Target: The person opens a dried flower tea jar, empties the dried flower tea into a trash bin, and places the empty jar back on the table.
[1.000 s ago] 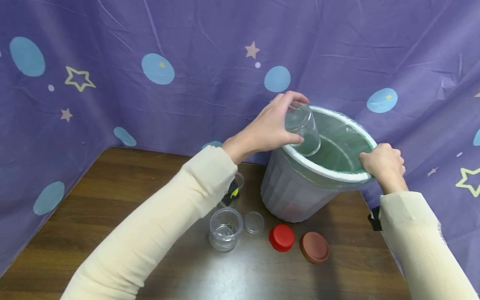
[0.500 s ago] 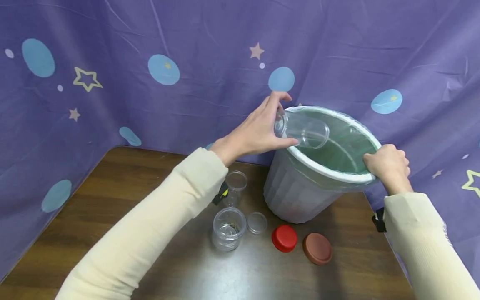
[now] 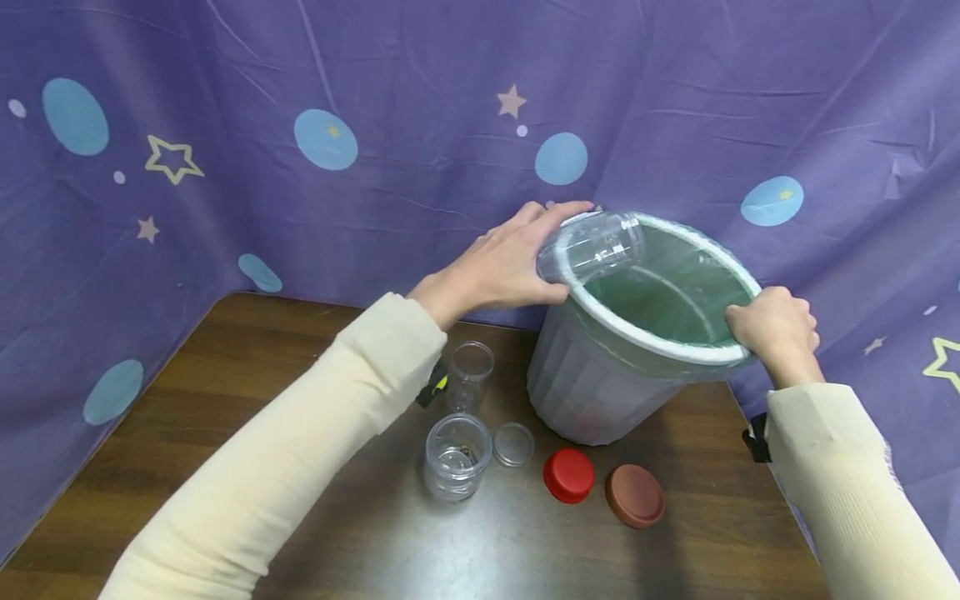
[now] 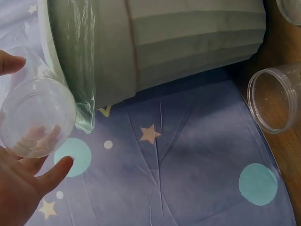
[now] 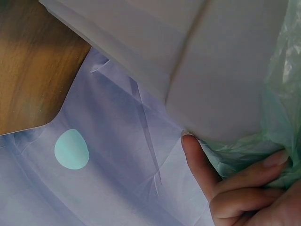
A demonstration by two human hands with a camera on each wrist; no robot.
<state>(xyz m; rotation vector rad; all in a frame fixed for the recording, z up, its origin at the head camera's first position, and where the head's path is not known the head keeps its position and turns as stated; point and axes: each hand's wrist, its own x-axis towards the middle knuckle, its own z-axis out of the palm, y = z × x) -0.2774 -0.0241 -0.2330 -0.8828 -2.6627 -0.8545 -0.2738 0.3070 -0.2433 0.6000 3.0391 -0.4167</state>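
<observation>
My left hand (image 3: pixel 504 265) holds a clear plastic jar (image 3: pixel 592 246) by its base end, fingers and thumb spread around it. The jar lies tilted over the left rim of a grey trash bin (image 3: pixel 600 375), its other end over the bin's inside. In the left wrist view the jar's round base (image 4: pixel 37 117) faces the camera. My right hand (image 3: pixel 776 333) grips the bin's white rim on the right, thumb inside, and the bin leans. In the right wrist view its curled fingers (image 5: pixel 244 197) press on the green bin liner (image 5: pixel 235 155).
On the wooden table (image 3: pixel 360 517) stand a second clear jar (image 3: pixel 471 367) and a third jar (image 3: pixel 457 458) with small dark bits inside. Beside them lie a clear lid (image 3: pixel 513 444), a red lid (image 3: pixel 568 476) and a brown lid (image 3: pixel 635 496). A purple curtain (image 3: pixel 420 108) hangs behind.
My left hand has drawn back left, and the jar has turned from mouth-down inside the bin to lying sideways over the rim. The right hand keeps its grip on the rim.
</observation>
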